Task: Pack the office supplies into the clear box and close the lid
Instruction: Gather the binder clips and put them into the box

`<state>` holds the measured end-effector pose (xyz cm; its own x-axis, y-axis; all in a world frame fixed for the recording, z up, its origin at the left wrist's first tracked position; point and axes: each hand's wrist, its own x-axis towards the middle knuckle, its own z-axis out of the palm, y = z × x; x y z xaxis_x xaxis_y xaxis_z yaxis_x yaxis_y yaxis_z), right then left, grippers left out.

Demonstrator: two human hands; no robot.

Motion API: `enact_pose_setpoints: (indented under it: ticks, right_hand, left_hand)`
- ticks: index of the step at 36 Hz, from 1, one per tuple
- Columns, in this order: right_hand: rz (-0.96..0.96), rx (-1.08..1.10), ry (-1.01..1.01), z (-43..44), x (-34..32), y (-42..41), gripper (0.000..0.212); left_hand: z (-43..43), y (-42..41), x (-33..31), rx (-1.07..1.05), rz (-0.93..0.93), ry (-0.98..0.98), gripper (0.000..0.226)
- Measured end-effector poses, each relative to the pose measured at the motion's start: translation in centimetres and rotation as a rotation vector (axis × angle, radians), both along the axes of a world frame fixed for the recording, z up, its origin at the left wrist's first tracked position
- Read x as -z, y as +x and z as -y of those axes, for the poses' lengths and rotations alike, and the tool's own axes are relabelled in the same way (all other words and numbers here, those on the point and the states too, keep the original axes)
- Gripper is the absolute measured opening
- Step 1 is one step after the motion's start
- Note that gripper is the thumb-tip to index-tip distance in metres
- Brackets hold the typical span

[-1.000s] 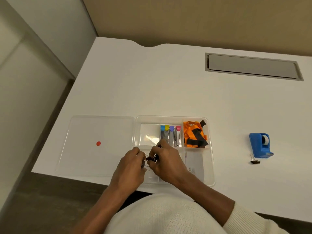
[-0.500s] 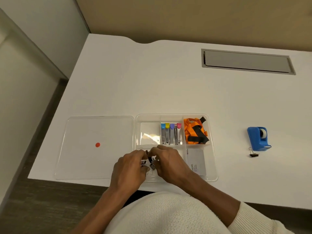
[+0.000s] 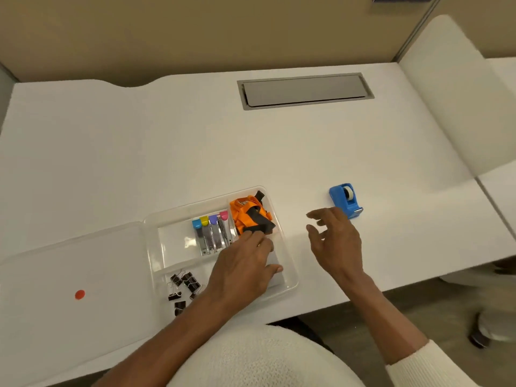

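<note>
Binder clips [image 3: 183,289] lie in the clear box's [image 3: 290,277] near-left compartment. Left hand [image 3: 243,263] rests flat inside it, grasping nothing; right hand [image 3: 335,241] hovers spread, empty, near the blue tape dispenser [image 3: 344,199] farther right on the table [image 3: 167,149].

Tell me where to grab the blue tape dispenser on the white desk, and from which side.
Grip the blue tape dispenser across its two flat side walls, at the taller rounded end holding the roll. Come from above with the right hand, which is open just in front of it. Avoid the low metal cutter end nearest the desk edge.
</note>
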<state>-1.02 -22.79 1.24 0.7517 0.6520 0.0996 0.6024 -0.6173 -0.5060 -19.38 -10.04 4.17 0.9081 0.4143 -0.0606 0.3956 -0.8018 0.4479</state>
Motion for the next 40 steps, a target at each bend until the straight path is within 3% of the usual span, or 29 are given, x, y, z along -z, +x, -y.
enact_pose_setpoints:
  ticks: [4, 8, 15, 22, 30, 34, 40]
  right_hand:
    - [0.051, 0.170, -0.133, 3.6, 1.8, 3.8, 0.031]
    - [0.042, 0.207, -0.273, 6.1, 3.4, 5.8, 0.035]
    - [0.063, 0.132, -0.389, 7.4, 5.6, 6.5, 0.038]
    - [0.141, 0.100, -0.346, 6.5, 6.5, 6.7, 0.014]
    - [0.015, 0.108, -0.171, 3.3, 3.1, 6.0, 0.008]
    - [-0.044, 0.007, -0.057, 0.5, 0.5, 3.2, 0.009]
    - [-0.165, -0.307, 0.005, -3.5, -0.9, -2.7, 0.013]
  left_hand:
    - [1.7, 3.7, 1.0, 0.207, -0.066, 0.031, 0.078]
    - [3.2, 5.3, 3.1, 0.319, -0.162, 0.124, 0.102]
    - [3.7, 4.9, 5.5, 0.333, -0.179, 0.137, 0.097]
    - [4.2, 4.8, 5.1, 0.314, -0.190, 0.070, 0.093]
    - [3.9, 4.5, 4.5, 0.275, -0.168, 0.054, 0.093]
    - [2.1, 1.4, 3.2, 0.055, -0.051, 0.035, 0.071]
    - [-2.4, -7.1, 2.9, -0.598, 0.146, 0.093, 0.035]
